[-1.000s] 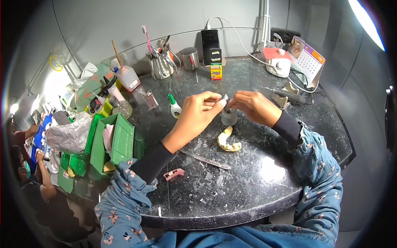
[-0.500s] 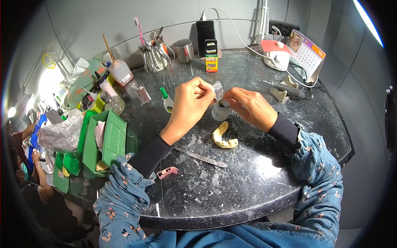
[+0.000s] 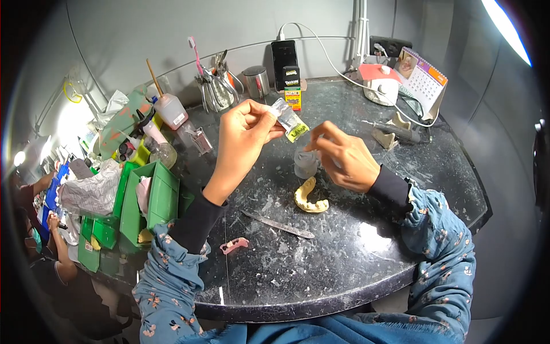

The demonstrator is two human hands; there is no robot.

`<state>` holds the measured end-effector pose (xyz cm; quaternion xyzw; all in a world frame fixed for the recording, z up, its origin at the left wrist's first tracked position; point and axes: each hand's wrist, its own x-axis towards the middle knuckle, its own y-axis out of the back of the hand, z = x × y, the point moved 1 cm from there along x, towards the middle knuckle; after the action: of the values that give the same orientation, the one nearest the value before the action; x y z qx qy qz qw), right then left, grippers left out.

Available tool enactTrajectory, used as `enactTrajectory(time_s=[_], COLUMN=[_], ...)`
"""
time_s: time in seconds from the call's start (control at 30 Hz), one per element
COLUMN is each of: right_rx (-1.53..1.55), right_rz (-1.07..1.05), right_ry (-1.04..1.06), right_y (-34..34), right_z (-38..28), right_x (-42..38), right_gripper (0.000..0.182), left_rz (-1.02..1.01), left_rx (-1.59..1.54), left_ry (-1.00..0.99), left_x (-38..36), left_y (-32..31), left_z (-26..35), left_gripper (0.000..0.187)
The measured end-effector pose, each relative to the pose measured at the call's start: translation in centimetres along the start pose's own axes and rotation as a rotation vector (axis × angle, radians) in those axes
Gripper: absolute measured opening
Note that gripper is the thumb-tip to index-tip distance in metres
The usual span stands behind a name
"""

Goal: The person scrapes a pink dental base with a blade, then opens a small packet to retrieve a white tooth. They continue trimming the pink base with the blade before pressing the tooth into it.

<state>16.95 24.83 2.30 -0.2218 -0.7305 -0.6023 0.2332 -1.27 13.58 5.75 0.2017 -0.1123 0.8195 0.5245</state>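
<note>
Pinched in my left hand (image 3: 247,135) is a small clear plastic bag (image 3: 290,119) with a yellow label, held tilted above the table. My right hand (image 3: 345,156) hovers just right of the bag with its fingers bent together over a small translucent cup (image 3: 306,164). Whatever those fingertips may hold is too small to make out. In front of the cup lies a yellow horseshoe-shaped dental cast (image 3: 309,198). Closer to me are a flat metal file (image 3: 279,223) and a pink partial denture (image 3: 234,245).
Green bins (image 3: 150,200) and a bottle with a brush (image 3: 171,110) stand left. At the back are a tool holder (image 3: 217,89), a metal canister (image 3: 256,81) and a phone (image 3: 283,57) behind a small box (image 3: 293,94). A handpiece (image 3: 395,131) lies right. Another person's arm (image 3: 60,246) shows far left.
My left hand has shifted left and turned the bag so its yellow label shows. My right hand has moved slightly down, and the two hands are farther apart.
</note>
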Motion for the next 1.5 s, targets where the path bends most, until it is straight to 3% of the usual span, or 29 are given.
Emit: enactTrajectory(time_s=[0.1,0.23,0.33,0.43,0.53,0.67,0.8,0.83,0.93,0.97,1.1,1.2,1.37,1.5], right_rx=[0.242,0.466,0.387,0.218,0.105,0.139,0.186,0.19,0.211,0.209,0.19,0.081,-0.028,0.127], right_rz=[0.317,0.442,0.4,0.163,0.07,0.018,-0.005,0.0,-0.051,-0.057,-0.092,-0.08,0.121,0.254], right_ry=[-0.027,-0.14,-0.079,-0.138,-0.081,-0.077,-0.164,-0.165,-0.29,-0.278,-0.241,-0.147,-0.124,-0.256], right_y=[0.5,1.0,0.9,0.5,-1.0,-1.4,-0.9,-0.9,-0.4,-0.3,0.4,0.7,1.0,1.2], right_z=[-0.4,-2.7,-2.6,-1.3,0.1,0.5,-0.1,-0.1,-0.4,-0.4,-0.5,-1.0,-1.1,-0.5], right_x=[0.3,0.5,0.5,0.3,-0.2,-0.2,-0.1,-0.1,0.0,0.0,0.1,0.0,0.3,0.3], right_gripper=[0.031,0.033,0.032,0.023,0.015,0.015,0.015,0.015,0.015,0.015,0.016,0.017,0.015,0.016], left_rz=[-0.024,-0.048,-0.032,0.034,0.056,-0.181,-0.314,-0.283,-0.307,-0.483,-0.444,-0.533,-0.433,-0.342], left_rx=[-0.008,-0.047,-0.005,0.394,0.626,0.861,0.787,0.916,0.916,0.945,0.814,0.727,0.616,0.495], left_ry=[-0.063,-0.011,-0.04,-0.194,-0.171,0.054,0.151,0.11,-0.212,-0.213,-0.332,-0.244,-0.28,-0.245], left_x=[-0.1,-0.6,-0.8,-0.2,0.0,-0.2,-0.5,-0.7,-0.6,-0.8,-2.3,-1.9,-2.1,-1.9], left_y=[0.0,-0.6,-0.8,0.0,0.4,1.6,1.7,1.6,0.1,-0.4,-2.3,-2.8,-2.8,-3.3], left_z=[1.5,2.4,2.2,0.8,-0.7,-2.1,-3.0,-2.6,-1.2,-0.5,-3.1,-3.7,-3.8,-4.7], left_gripper=[0.014,0.015,0.012,0.008,0.007,0.009,0.014,0.018,0.028,0.038,0.045,0.047,0.052,0.053])
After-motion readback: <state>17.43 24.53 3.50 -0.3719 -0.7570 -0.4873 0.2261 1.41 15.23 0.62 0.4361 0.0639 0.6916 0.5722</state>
